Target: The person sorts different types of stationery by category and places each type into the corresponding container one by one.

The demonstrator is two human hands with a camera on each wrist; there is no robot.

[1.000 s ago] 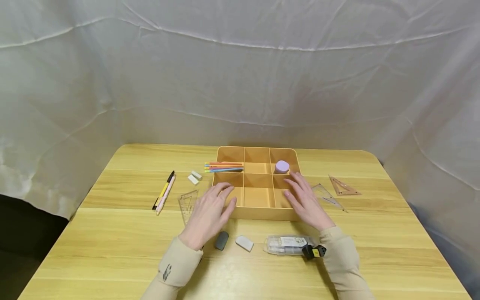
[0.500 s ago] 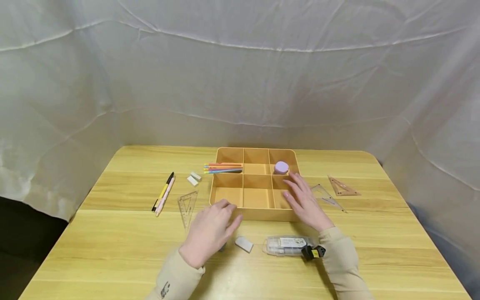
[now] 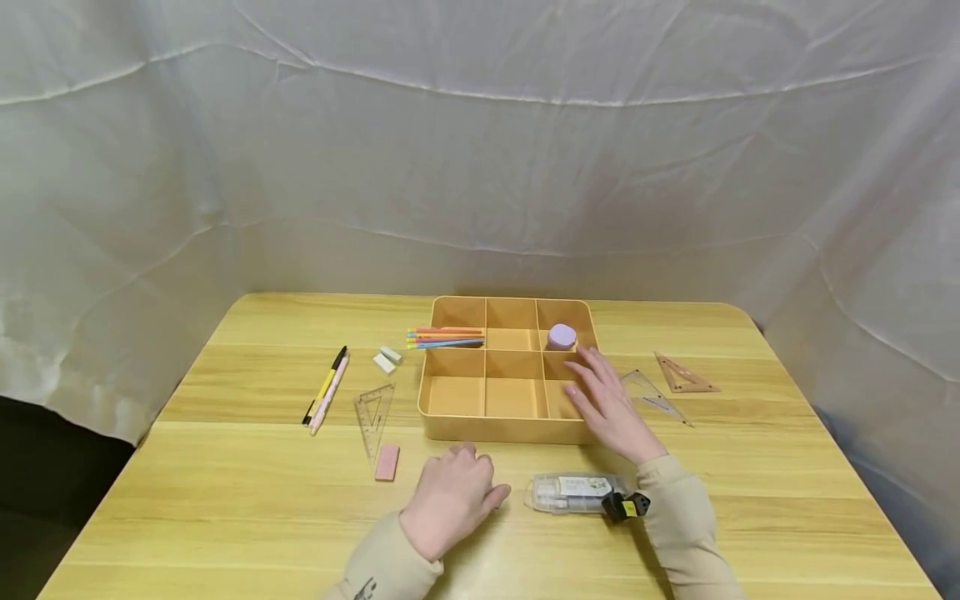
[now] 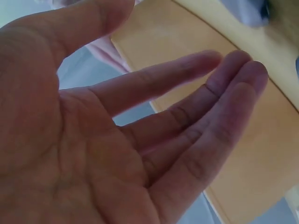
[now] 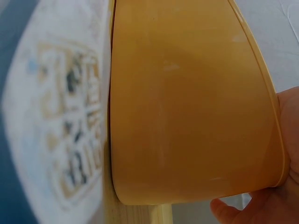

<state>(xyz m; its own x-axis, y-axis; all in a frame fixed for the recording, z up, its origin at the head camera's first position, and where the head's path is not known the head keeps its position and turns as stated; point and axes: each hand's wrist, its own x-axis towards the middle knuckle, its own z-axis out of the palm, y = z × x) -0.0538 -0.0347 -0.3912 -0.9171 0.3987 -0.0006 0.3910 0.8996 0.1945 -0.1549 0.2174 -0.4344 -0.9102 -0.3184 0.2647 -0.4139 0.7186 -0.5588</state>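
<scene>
Organizer (image 3: 513, 430), 6 compartments (image 3: 513, 397), right fingers (image 3: 586, 377) spread at it, left fingers (image 4: 154, 82) loosely bent

Creased pale-grey curtain (image 3: 480, 167) behind light wood table (image 3: 225, 517); dark gap (image 3: 60, 492) lower left

Pale cloth (image 3: 480, 175) hangs behind the wooden surface (image 3: 780, 483); two pens (image 3: 331, 393) lie left, a brown set square (image 3: 686, 387) right.
</scene>
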